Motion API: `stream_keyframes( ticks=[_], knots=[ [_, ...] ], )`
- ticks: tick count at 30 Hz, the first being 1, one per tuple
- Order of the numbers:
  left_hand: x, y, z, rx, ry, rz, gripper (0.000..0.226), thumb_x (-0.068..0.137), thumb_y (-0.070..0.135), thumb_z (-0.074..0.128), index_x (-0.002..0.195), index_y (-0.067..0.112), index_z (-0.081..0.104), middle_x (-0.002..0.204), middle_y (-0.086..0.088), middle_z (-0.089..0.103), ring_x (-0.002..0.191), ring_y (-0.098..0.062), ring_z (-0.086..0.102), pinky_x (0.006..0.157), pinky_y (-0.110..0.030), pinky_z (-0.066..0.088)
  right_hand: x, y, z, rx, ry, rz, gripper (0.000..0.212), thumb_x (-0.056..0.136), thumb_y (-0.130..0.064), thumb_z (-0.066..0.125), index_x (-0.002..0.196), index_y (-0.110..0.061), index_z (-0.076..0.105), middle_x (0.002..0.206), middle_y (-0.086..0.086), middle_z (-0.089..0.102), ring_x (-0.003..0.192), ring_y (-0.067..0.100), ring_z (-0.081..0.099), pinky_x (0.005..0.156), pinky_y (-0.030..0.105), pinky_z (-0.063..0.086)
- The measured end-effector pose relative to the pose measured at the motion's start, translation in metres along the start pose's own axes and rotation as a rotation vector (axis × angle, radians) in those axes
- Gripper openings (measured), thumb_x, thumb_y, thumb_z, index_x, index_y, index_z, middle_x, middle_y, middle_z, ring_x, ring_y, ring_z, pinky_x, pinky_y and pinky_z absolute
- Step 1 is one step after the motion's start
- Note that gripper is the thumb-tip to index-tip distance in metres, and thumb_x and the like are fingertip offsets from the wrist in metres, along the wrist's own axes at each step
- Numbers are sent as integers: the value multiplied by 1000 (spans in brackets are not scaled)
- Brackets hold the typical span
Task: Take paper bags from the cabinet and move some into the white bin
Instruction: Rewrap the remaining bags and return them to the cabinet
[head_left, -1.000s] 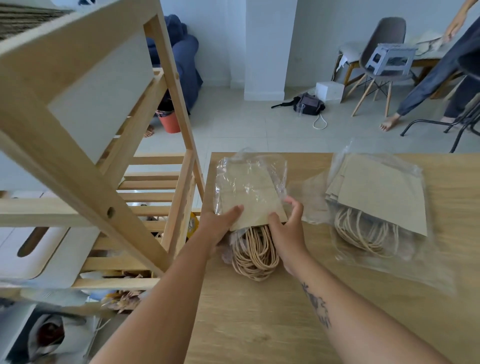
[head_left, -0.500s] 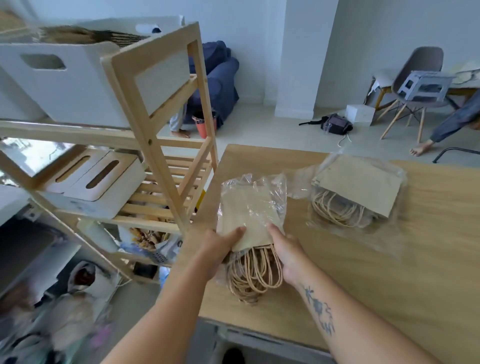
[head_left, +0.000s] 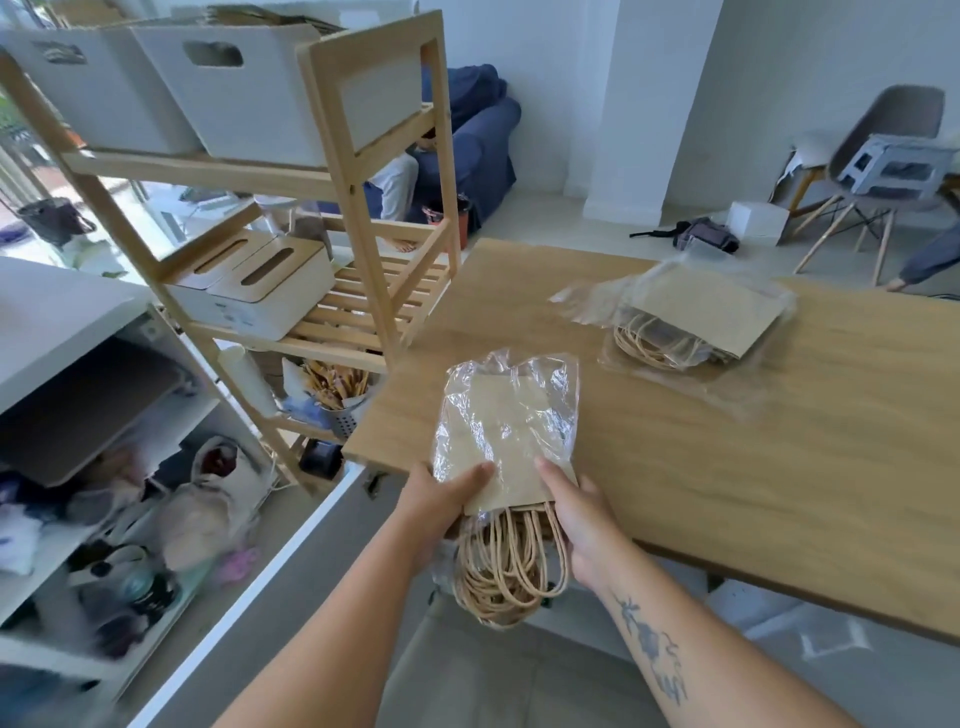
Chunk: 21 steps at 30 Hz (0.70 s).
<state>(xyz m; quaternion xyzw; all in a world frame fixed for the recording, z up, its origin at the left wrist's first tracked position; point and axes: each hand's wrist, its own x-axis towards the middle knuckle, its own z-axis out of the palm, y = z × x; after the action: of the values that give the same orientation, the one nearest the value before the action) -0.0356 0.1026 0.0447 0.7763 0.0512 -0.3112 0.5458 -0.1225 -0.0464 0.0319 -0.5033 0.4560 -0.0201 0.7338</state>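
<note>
Lifted since the earlier frame, the wrapped bundle of paper bags (head_left: 506, 441) hung past the surface's (head_left: 727, 441) near-left corner. Left hand (head_left: 441, 501) and right hand (head_left: 579, 519) fingers clamped its sides, probably for carrying to the white bin (head_left: 228, 93) on the shelf.

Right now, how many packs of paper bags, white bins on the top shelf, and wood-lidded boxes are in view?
Packs of paper bags: 2, one held, one on the table
White bins: 2
Wood-lidded boxes: 2
Total: 6
</note>
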Motion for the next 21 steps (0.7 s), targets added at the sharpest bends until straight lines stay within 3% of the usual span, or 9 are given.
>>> stream_keyframes(
  ticks=[4,8,12,15,18,21],
  knots=[
    [-27,-22,-15,-36,-35,-3,89,66,55,85,128,10,41,110,-11,66,69,-16,67,49,-23,52,-31,26,2,16,7,-23,72,68,-57,79,124,-20,53,114,9,69,94,32,71,76,56,59],
    [-50,-50,-34,-54,-79,-8,73,71,50,84,119,13,43,103,-13,68,54,-11,63,46,-23,49,-56,59,10,17,19,-80,59,66,-55,80,112,-23,61,104,5,74,90,29,73,80,56,59],
    [-68,-84,-56,-95,-125,-15,71,65,52,88,111,19,45,106,-11,70,80,-24,74,69,-41,62,-78,95,18,36,35,-96,49,74,-47,80,110,-19,61,101,7,75,89,28,73,81,54,59],
    [-81,-110,-76,-134,-163,-39,64,68,43,88,109,20,45,109,-11,69,87,-26,75,79,-49,61,-92,126,26,58,13,-49,48,78,-41,79,115,-17,62,103,7,75,92,27,73,85,49,58],
    [-88,-134,-92,-162,-211,-86,70,67,38,90,114,18,43,111,-13,68,89,-29,75,81,-51,60,-103,150,32,101,-33,36,37,86,-27,73,117,-10,62,100,11,75,87,28,71,73,39,57],
    [-91,-153,-107,-182,-267,-147,69,69,37,90,115,19,42,114,-15,67,92,-31,74,84,-53,59,-107,168,33,112,-100,118,40,87,-22,70,121,-4,58,93,12,73,73,24,69,58,30,52]
  ],
)
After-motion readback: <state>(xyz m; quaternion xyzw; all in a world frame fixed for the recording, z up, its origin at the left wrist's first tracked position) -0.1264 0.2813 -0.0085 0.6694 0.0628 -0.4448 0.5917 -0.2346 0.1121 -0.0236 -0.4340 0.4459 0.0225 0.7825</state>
